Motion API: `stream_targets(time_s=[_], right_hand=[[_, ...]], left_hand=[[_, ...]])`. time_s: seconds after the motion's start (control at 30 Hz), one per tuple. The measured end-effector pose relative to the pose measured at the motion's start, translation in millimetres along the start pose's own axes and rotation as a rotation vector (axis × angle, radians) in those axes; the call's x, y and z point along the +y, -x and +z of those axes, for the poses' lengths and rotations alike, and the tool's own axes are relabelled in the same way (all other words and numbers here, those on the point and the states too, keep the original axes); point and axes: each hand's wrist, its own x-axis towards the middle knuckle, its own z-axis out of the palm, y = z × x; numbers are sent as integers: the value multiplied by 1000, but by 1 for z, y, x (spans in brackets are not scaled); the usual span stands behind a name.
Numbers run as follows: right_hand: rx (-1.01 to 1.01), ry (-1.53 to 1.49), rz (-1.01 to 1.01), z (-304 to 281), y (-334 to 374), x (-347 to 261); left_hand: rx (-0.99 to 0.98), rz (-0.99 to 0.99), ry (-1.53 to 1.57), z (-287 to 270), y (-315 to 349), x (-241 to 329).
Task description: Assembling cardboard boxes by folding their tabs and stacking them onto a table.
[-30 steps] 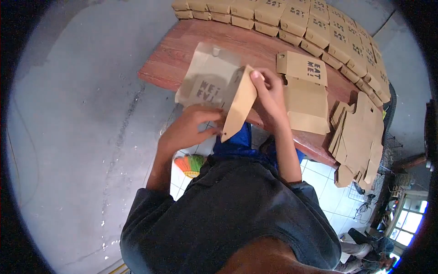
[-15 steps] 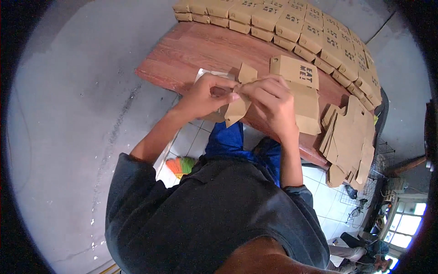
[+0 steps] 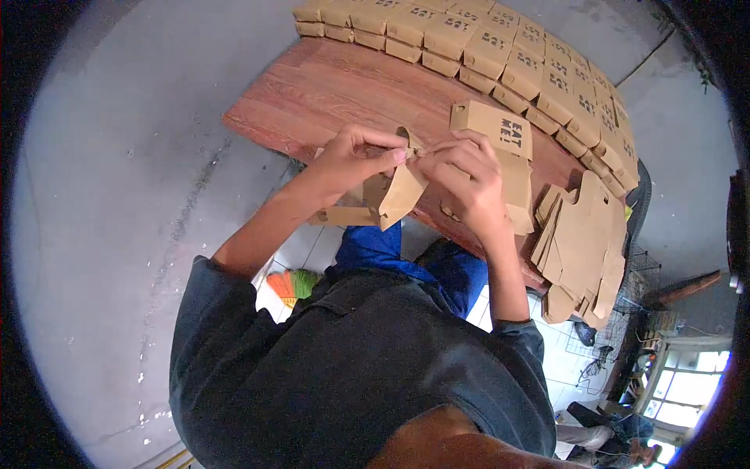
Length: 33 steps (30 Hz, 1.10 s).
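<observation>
Kraft box blank (image 3: 383, 195): a brown die-cut cardboard sheet, half folded, held in the air just over the near edge of the wooden table (image 3: 328, 86)
Left hand (image 3: 355, 156): fingers pinched together on a small flap at the top of the blank, thumb and forefinger clamped on it
Right hand (image 3: 465, 176): closed on the same flap from the other side, fingertips touching those of the left hand
Handling: light and thin, stiff only along the panels; it likely bends at the scored lines and creases or tears if squeezed mid-panel
Where to hold: by the flap edges and beside the fold lines, with fingertips rather than the whole palm
Finished boxes (image 3: 500, 55): folded brown cartons in tight rows along the far edge of the table
Flat blanks (image 3: 582, 242): a loose stack at the right end of the table, partly overhanging it
Single carton (image 3: 492, 129): lies on the table just behind the right hand
</observation>
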Motion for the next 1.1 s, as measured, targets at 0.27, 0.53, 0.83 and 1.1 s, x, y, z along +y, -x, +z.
stream_targets(time_s=[0.27, 0.53, 0.83, 1.1], right_hand=[[42, 20, 62, 13, 0, -10], [-162, -402, 273, 11, 4, -10], [125, -310, 258, 41, 4, -17], [278, -701, 496, 56, 10, -11]], left_hand=[[-13, 7, 239, 8, 7, 20], [-75, -146, 181, -22, 5, 15], [-75, -153, 353, -29, -3, 28], [-195, 9, -111, -29, 3, 19]])
